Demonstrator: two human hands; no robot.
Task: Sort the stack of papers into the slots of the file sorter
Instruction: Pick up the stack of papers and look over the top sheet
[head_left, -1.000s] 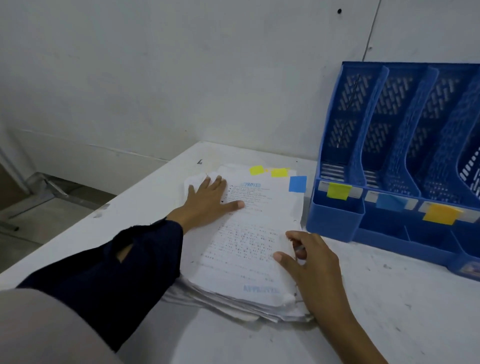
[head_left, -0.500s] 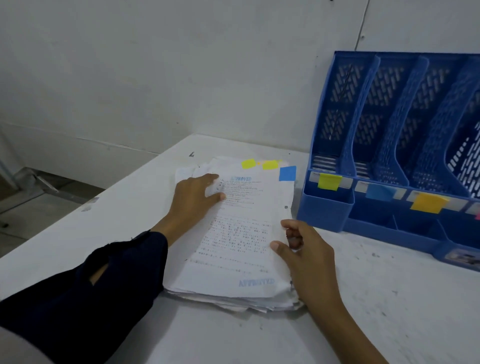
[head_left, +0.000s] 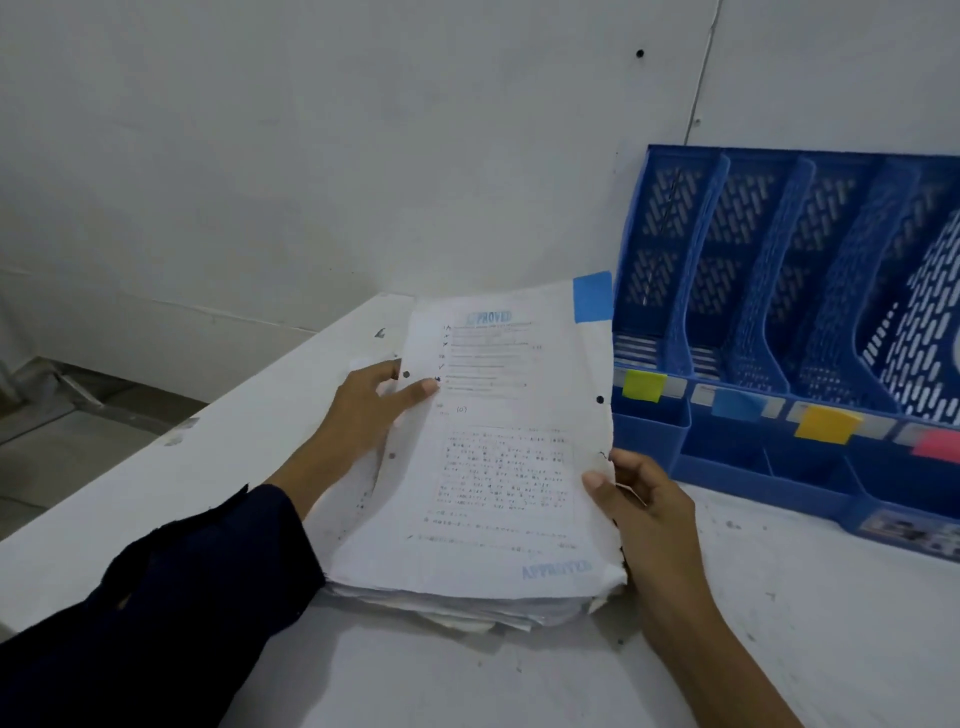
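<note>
A stack of worn white papers (head_left: 467, 608) lies on the table in front of me. Its top sheet (head_left: 509, 467), stamped "APPROVED" and tagged with a blue sticky note (head_left: 592, 296) at the far right corner, is lifted at its far end. My left hand (head_left: 374, 410) holds the sheet's left edge, thumb on top. My right hand (head_left: 644, 504) pinches its right edge. The blue file sorter (head_left: 753, 467) stands to the right against the wall, its slots marked with yellow (head_left: 644, 385), blue (head_left: 735, 404), orange (head_left: 826, 423) and pink (head_left: 937, 444) notes.
The white table (head_left: 779, 623) meets a white wall behind; its left edge drops to the floor (head_left: 62, 441). Some sheets stand in the sorter's leftmost slots (head_left: 636, 345).
The top sheet has been lifted off the stack at its far end. My left hand went from lying flat on the stack to holding the sheet's left edge; my right hand keeps the right edge.
</note>
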